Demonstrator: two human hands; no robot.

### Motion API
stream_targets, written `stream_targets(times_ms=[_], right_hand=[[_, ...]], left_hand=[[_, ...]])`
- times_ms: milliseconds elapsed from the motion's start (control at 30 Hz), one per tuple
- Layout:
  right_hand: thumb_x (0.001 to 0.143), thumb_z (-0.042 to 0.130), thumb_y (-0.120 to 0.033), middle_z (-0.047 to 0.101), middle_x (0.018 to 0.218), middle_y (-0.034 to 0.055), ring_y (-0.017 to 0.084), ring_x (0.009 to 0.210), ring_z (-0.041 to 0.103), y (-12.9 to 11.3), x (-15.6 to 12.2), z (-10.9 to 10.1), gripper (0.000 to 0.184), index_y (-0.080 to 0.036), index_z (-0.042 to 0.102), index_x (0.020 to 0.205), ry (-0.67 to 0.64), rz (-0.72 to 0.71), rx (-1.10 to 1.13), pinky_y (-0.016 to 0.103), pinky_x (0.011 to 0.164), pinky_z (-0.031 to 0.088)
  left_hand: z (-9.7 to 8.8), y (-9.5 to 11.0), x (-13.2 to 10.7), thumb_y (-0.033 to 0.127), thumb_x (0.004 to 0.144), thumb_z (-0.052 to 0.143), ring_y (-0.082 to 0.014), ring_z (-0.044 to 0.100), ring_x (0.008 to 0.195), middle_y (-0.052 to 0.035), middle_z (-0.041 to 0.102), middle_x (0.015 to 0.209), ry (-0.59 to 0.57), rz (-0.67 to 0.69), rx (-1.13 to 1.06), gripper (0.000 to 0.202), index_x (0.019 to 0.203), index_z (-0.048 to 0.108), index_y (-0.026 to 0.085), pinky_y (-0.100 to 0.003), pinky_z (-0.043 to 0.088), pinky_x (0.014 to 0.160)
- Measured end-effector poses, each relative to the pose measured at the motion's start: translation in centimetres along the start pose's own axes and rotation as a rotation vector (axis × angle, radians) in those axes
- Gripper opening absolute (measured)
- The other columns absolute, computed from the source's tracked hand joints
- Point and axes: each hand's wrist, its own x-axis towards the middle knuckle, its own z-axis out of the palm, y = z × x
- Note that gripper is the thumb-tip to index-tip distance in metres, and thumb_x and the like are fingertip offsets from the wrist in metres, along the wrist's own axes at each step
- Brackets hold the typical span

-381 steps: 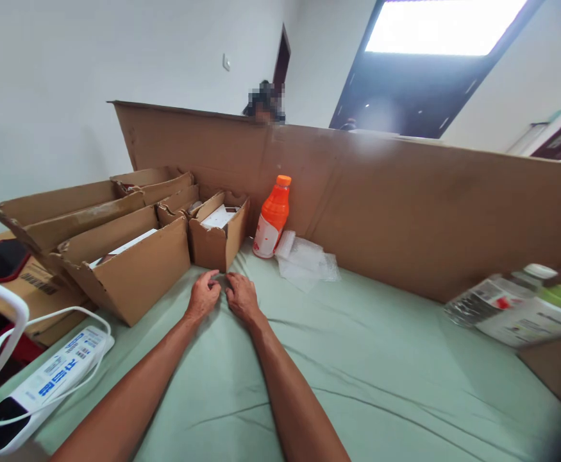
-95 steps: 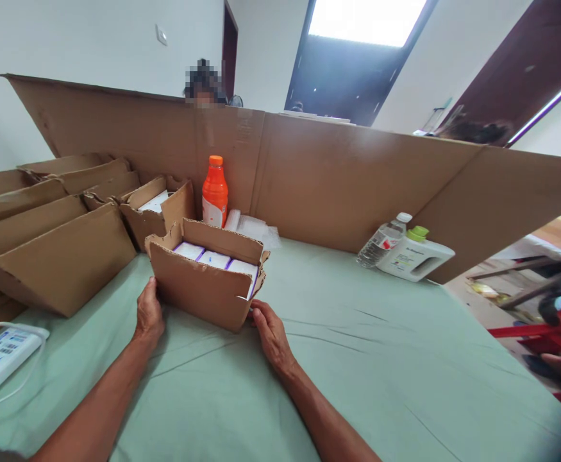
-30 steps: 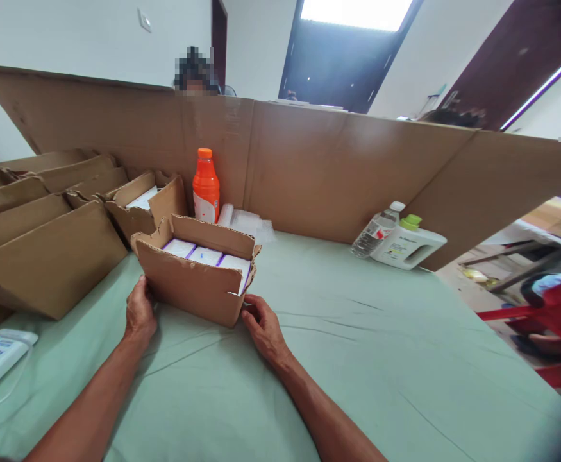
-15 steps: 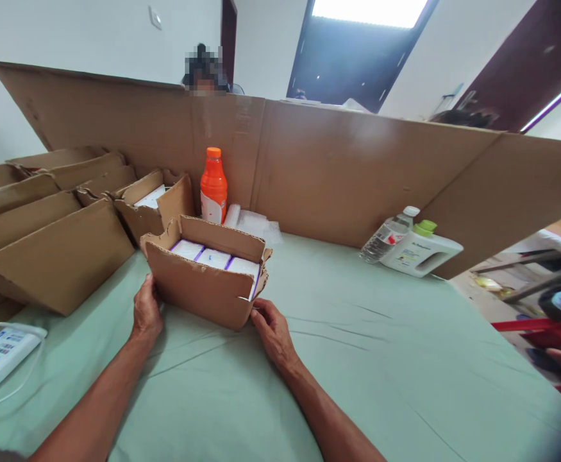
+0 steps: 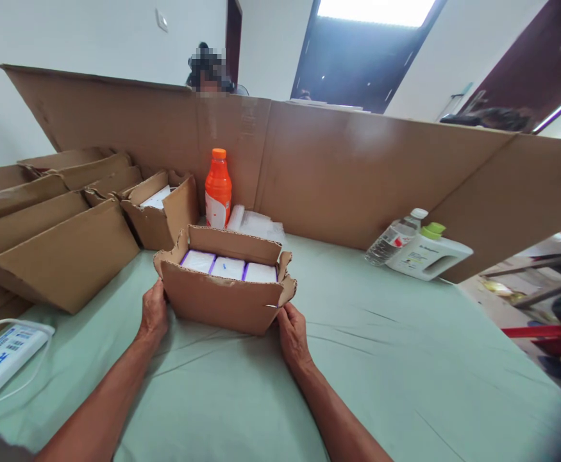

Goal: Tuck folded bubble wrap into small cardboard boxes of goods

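Observation:
A small open cardboard box point(image 5: 222, 301) with torn edges sits on the green cloth in front of me. Inside it stand three white packs point(image 5: 229, 266) with purple edges. My left hand point(image 5: 154, 314) grips the box's left front corner. My right hand point(image 5: 293, 332) grips its right front corner. Both hands have fingers curled against the cardboard.
Larger open cardboard boxes point(image 5: 63, 253) stand at the left, one holding white items point(image 5: 158, 197). An orange bottle point(image 5: 217, 189) and plastic bags point(image 5: 256, 224) sit by the tall cardboard wall point(image 5: 357, 173). A water bottle point(image 5: 394, 236) and white jug point(image 5: 427, 255) lie right. A power strip point(image 5: 1, 356) lies far left.
The small box has turned to face me squarely and shifted a little right. My right hand moved right with its corner; the left hand stayed on the other corner.

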Motion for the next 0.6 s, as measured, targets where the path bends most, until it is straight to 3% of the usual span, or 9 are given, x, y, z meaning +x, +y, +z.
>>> stream_targets(times_ms=[200, 600], right_hand=[[0.081, 0.056, -0.057, 0.04, 0.056, -0.0051, 0.012, 0.058, 0.033, 0.3, 0.6, -0.6, 0.042, -0.022, 0.046, 0.06, 0.101, -0.01, -0.023, 0.025, 0.052, 0.032], [0.078, 0.057, -0.048, 0.047, 0.059, -0.0032, 0.013, 0.059, 0.037, 0.5, 1.0, -0.6, 0.031, -0.021, 0.052, 0.062, 0.092, 0.032, -0.03, 0.025, 0.054, 0.036]], left_hand=[[0.3, 0.7, -0.6, 0.048, 0.072, 0.06, -0.0138, 0.028, 0.056, 0.0033, 0.036, 0.053, -0.025, 0.027, 0.058, 0.038, 0.05, 0.04, 0.023, -0.028, 0.023, 0.049], [1.0, -0.5, -0.8, 0.046, 0.068, 0.064, -0.0203, 0.045, 0.066, -0.0023, 0.057, 0.063, -0.053, 0.007, -0.018, 0.028, 0.057, 0.058, 0.021, -0.031, 0.037, 0.055]])
